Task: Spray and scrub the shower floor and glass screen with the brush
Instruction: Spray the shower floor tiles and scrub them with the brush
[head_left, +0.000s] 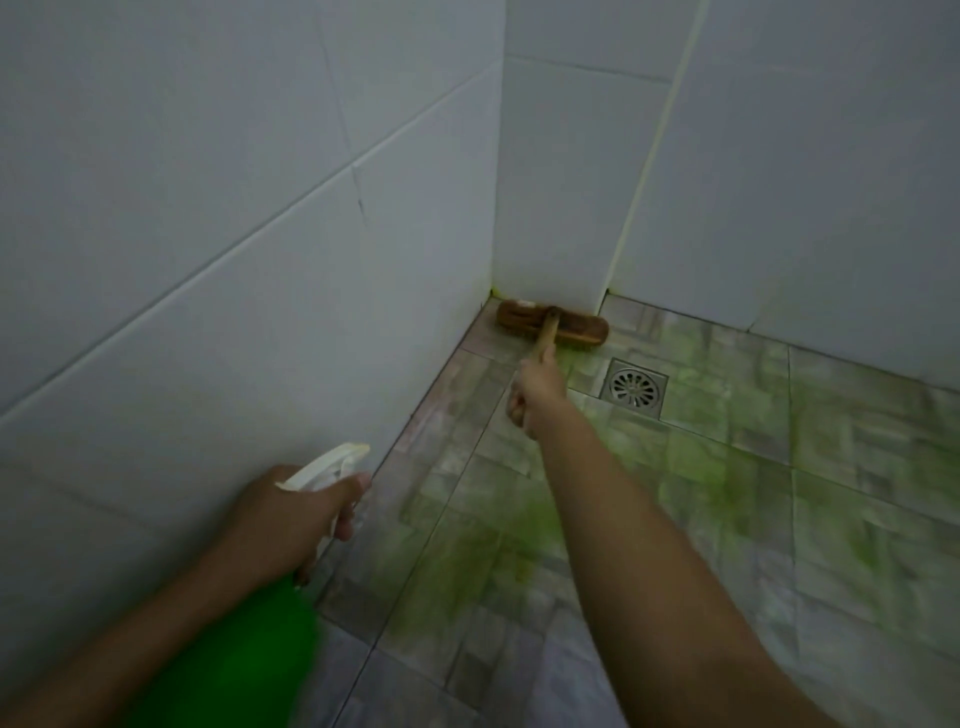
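Observation:
My right hand (535, 388) is stretched forward and grips the wooden handle of a brown scrubbing brush (566, 325). The brush head lies flat on the shower floor (701, 467) in the far corner, against the white wall. My left hand (291, 519) holds a green spray bottle (244, 654) by its neck, with a finger on the white trigger head (327, 465), low at the left. Green cleaner streaks cover the grey tiled floor. No glass screen is in view.
A round metal drain (634, 387) in a square frame sits just right of the brush. White tiled walls (260, 234) close the space on the left and at the back, with a jutting corner column (561, 197) behind the brush.

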